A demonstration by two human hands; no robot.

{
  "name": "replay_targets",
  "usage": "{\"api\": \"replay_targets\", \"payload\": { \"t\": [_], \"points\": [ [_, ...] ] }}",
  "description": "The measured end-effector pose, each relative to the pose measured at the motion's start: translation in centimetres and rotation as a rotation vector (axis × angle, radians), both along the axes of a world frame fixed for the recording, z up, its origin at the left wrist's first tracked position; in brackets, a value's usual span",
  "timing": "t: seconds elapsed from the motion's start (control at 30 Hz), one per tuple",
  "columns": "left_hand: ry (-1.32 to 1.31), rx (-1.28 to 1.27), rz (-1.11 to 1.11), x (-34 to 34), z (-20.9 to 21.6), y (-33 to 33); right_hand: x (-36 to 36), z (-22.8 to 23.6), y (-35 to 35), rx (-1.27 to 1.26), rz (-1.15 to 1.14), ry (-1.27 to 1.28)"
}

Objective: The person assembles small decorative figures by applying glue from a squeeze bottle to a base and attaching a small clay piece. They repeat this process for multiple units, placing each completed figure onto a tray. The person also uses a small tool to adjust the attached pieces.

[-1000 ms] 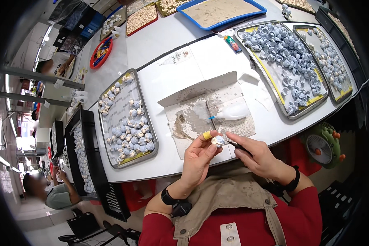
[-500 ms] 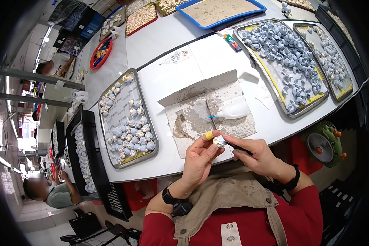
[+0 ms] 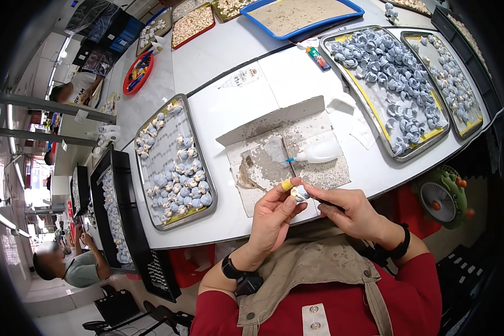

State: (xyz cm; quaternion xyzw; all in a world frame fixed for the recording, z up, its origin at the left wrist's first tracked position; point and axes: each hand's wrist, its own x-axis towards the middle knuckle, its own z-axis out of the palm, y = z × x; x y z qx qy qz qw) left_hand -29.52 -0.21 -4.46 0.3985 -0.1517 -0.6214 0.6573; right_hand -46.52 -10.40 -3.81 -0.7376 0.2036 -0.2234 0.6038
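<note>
my left hand point(image 3: 271, 215) pinches a small shell point(image 3: 298, 193) at fingertips, yellow-capped finger steadying it so my right hand point(image 3: 350, 210), pinching a thin tool point(image 3: 326, 203), can work it. glue bottle point(image 3: 318, 152) at 12.

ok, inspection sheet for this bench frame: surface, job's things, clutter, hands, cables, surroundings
Surface: white table, stained paper sheet in front of the person.
Job's things: small pale piece pinched at the fingertips; thin dark tool touching it.
Clutter: white squeeze bottle on the sheet; metal trays of blue-grey pieces left and right.
Hands: left hand holds the piece; right hand holds the tool.
Cables: nothing seen.
Surroundings: green fan; another person lower left.
</note>
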Motion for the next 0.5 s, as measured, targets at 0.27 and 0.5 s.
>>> {"api": "replay_targets", "payload": {
  "t": [0.27, 0.5],
  "points": [
    [0.024, 0.002, -0.017, -0.04, 0.01, -0.05, -0.18, -0.14, -0.03, 0.057, 0.008, 0.033],
    [0.001, -0.008, -0.013, -0.05, -0.06, 0.06, -0.07, 0.17, -0.29, 0.115, 0.029, 0.061]
  ]
}}
